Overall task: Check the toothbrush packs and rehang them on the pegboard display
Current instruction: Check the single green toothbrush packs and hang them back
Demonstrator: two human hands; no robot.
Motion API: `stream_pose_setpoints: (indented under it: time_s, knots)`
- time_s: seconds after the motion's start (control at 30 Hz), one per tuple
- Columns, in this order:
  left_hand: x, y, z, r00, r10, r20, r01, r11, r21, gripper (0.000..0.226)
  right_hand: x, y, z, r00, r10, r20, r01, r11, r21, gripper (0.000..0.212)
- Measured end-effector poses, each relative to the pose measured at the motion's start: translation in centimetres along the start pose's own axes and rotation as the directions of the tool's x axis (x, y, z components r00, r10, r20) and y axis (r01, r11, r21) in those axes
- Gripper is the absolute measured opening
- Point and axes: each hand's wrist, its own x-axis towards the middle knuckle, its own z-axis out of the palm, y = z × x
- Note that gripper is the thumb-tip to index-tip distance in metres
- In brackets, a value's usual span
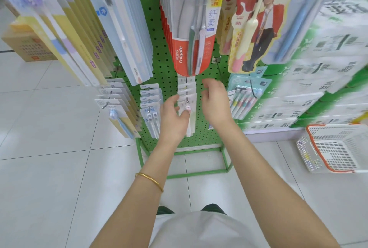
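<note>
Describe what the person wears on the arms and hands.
Both forearms are bare, with no sleeves in view. The left hand and the right hand carry no gloves or visible rings. A thin gold-coloured metal bangle circles the left forearm.

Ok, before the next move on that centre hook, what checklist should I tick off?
1. Left hand grips the front pack: ok, thumb on its face.
2. Right hand free: ok, open, holding nothing.
3. Front pack threaded on the hook: ok, hook tip shows in front of it.
4. Pack undamaged: cannot tell, the hand covers part.
5. Colgate pack overhead clear of both hands: ok.
</note>
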Motion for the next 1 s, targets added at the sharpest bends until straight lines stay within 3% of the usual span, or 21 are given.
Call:
stream_pose_setpoints:
  time_s: [0.2, 0.33, 0.63, 0.87, 1.0]
  knots:
    - [0.0, 0.0, 0.2, 1.000, 0.013, 0.001, -0.013, 0.997, 0.073, 0.050, 5.7, -1.0, 1.2, 0.983, 0.096, 0.154, -0.097, 0.995, 0.000, 0.030]
    - [0.2, 0.1, -0.1, 1.000, 0.023, -0.013, -0.021, 0.991, 0.134, 0.048, 7.8, -0.9, 2.3, 0.978, 0.162, 0.130, -0.178, 0.977, 0.116, 0.023]
    - [0.8, -0.1, -0.5, 0.999, 0.020, -0.039, -0.012, 0.983, 0.185, 0.047, 9.7, 0.6, 4.5, 0.948, 0.294, 0.123, -0.300, 0.953, 0.036, 0.032]
    - [1.4, 0.0, -0.3, 0.999, 0.029, -0.041, -0.021, 0.980, 0.196, 0.048, 9.0, 1.4, 3.4, 0.973, 0.213, 0.092, -0.220, 0.972, 0.081, 0.039]
    - [1.3, 0.2, 0.5, 0.999, 0.015, -0.028, -0.010, 0.983, 0.184, 0.048, 7.8, 0.9, 2.4, 0.986, 0.154, 0.064, -0.154, 0.988, -0.007, 0.019]
